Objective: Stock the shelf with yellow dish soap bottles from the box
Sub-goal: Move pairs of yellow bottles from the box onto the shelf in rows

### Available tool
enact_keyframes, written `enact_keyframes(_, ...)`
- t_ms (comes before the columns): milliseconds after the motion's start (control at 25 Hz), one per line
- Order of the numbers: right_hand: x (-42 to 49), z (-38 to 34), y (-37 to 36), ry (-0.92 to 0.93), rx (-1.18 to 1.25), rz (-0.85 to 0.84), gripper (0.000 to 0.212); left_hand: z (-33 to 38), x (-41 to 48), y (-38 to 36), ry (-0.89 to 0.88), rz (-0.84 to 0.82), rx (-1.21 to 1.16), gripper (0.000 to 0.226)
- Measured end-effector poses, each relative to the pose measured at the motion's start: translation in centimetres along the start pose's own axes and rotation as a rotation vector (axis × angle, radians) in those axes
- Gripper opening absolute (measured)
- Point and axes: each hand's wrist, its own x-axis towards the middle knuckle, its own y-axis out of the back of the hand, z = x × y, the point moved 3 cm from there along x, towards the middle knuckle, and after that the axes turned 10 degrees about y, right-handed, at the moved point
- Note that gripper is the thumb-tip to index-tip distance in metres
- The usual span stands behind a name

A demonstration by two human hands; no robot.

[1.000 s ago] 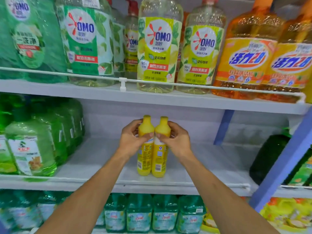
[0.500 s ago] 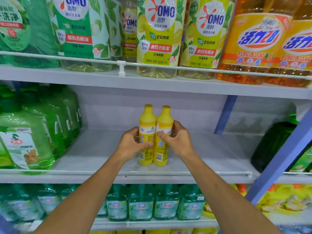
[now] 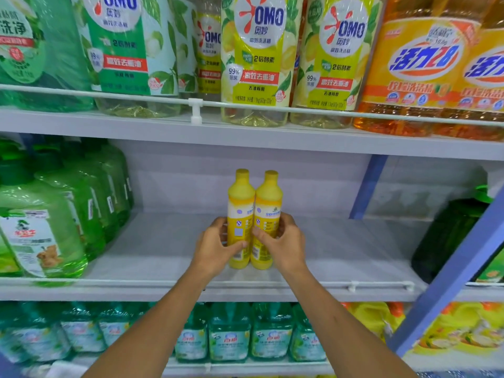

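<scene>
Yellow dish soap bottles [image 3: 253, 219] upright on middle shelf [image 3: 327, 257], clamped by left hand [image 3: 218, 248] at 9 o'clock, right hand [image 3: 283, 242] at 3; uneven release may topple the tall pair

Two bare forearms, no sleeves, watch or rings showing; left hand [image 3: 215, 246] and right hand [image 3: 286, 241] ungloved, short nails.

Store shelving — white boards [image 3: 327, 241] with white wire front rails [image 3: 136, 95], pale back panel [image 3: 177, 175], blue uprights [image 3: 368, 184] at right — evenly lit.
</scene>
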Motion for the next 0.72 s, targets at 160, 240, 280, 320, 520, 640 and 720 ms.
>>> enact_keyframes(160, 0.1, 0.1, -0.5, -0.023, -0.003, 0.056, 0.06, 0.1, 0.2, -0.7, 0.041, 0.195, 0.067, 0.061)
enact_keyframes(240, 0.1, 1.3, 0.1, -0.036, 0.051, -0.084, 0.061, -0.9, 0.7, -0.3, 0.044, 0.007, -0.06, 0.063)
enact_keyframes(280, 0.0, 2.1, 0.3, -0.04, 0.073, -0.142, 0.059, -1.4, 0.7, -0.3, 0.043, -0.091, -0.108, 0.063)
enact_keyframes(320, -0.3, 2.7, 0.3, -0.041, 0.072, -0.166, 0.054, -1.9, 0.6, -0.3, 0.038, -0.147, -0.131, 0.06)
enact_keyframes(520, -0.6, 2.0, -1.1, -0.044, -0.058, 0.018, 0.052, -1.4, 1.0, -1.2, 0.071, 0.196, 0.134, 0.061)
enact_keyframes(640, -0.7, 1.8, -0.6, -0.032, -0.055, -0.065, 0.056, -1.6, 1.4, -1.0, 0.076, 0.141, 0.094, 0.065)
enact_keyframes(720, -0.9, 2.7, -0.2, -0.016, 0.01, -0.195, 0.053, -2.4, 1.6, -0.9, 0.067, -0.061, -0.041, 0.061)
